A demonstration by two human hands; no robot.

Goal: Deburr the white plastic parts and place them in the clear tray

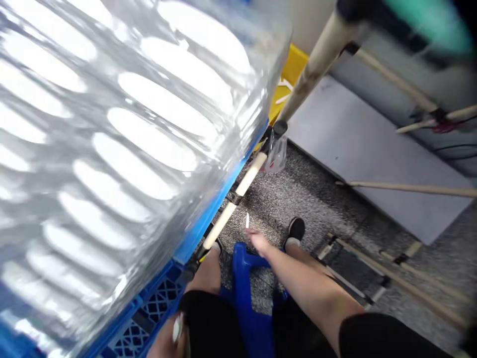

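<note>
The right hand (258, 240) hangs out over the speckled grey floor (298, 194), its fingers closed on a narrow white sliver (246, 221) whose tip pokes up past them. Down at the lower left of the view, the left hand (164, 340) sits against a second white sliver (178, 328), curled and blurred, so I can't tell whether it truly grips it. Between the hands is a blue plastic stool (246, 278), and a black shoe (296, 229) lies just beyond the right hand. Left of both hands and looming over them is a big ribbed clear plastic sheet (149, 139) along a blue crate (156, 308). Ahead of the right hand, a pale pole (234, 199) runs past a small clear plastic cup (276, 155) toward a yellow bin (294, 64) and a grey board (372, 149) — all out of reach of either hand.
</note>
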